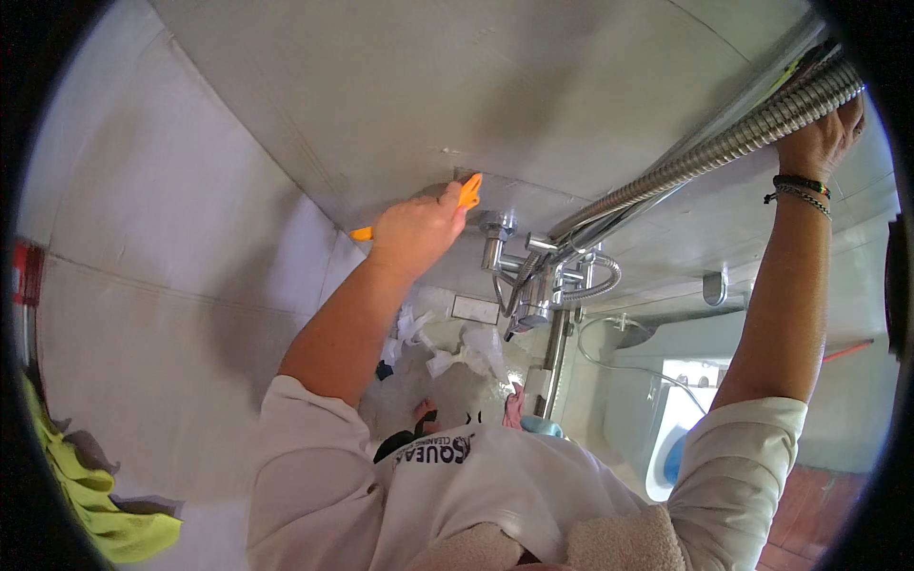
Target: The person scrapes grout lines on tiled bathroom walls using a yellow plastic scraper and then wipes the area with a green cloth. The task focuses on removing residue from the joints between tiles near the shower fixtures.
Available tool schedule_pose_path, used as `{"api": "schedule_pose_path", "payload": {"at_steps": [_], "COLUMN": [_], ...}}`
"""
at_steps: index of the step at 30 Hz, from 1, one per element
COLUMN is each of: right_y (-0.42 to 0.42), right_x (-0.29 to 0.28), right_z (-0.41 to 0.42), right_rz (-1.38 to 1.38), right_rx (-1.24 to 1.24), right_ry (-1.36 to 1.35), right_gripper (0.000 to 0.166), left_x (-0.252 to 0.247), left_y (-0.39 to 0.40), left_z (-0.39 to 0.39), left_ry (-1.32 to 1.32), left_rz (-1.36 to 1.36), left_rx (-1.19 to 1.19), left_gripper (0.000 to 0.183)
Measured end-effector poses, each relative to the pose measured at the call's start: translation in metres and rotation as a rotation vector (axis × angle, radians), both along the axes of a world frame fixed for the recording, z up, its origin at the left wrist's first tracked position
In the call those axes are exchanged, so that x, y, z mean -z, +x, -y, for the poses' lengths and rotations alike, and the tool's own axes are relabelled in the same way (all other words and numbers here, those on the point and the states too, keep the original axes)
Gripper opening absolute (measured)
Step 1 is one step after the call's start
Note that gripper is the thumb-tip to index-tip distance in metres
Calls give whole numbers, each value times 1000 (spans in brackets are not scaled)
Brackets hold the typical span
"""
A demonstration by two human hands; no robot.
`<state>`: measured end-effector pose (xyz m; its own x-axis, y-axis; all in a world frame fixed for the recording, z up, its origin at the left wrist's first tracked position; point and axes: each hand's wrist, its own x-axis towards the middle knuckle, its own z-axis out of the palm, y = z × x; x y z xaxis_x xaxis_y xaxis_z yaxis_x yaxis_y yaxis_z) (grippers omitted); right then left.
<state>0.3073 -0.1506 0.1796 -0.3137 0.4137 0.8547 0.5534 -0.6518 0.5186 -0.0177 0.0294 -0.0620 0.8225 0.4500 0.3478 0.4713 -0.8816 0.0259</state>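
Observation:
My left hand (420, 230) is closed around an orange plastic-handled tool (470, 191) close to the grey tiled wall (543, 93). One end of the tool juts out past my thumb, and a short orange piece shows on the other side of the fist. Just right of that hand, a chrome shower mixer (532, 285) is fixed to the wall. A ribbed metal shower hose (714, 153) runs from it towards the upper right. Behind the hose's upper end is my right hand (821, 143); its fingers are mostly hidden, so its grip is unclear.
White scraps (471, 353) lie on the wet floor below, beside a rectangular drain cover (475, 310). A toilet (664, 428) stands at lower right, with a chrome holder (715, 288) above it. A yellow-green cloth (121, 528) hangs at lower left.

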Motion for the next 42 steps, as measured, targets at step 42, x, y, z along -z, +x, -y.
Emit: {"api": "schedule_pose_path", "payload": {"at_steps": [42], "right_y": [-2], "right_x": [3], "right_z": [4], "right_rz": [-127], "right_rx": [-111], "right_ry": [-8], "right_gripper": [44], "left_x": [-4], "left_y": [-32], "left_z": [14], "left_ry": [-554], "left_rz": [-107], "left_rx": [242], "left_gripper": [57]}}
